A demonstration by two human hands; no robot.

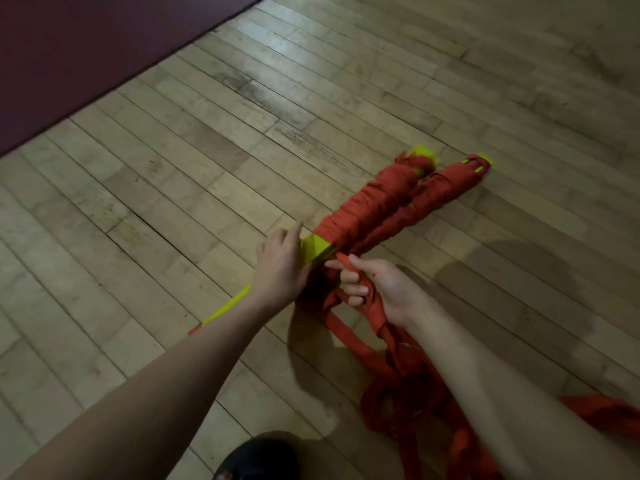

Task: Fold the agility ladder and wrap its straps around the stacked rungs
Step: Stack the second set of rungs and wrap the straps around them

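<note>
Head view: I am seeing my left hand (280,268) bracing the stiff yellow rung ends (317,250) of the wrapped bundle (363,209) lying on the wood floor (173,168). My right hand (377,289) fingers are curling round the limp red strap (349,263). I judge pulling near the bundle keeps tension.
</note>
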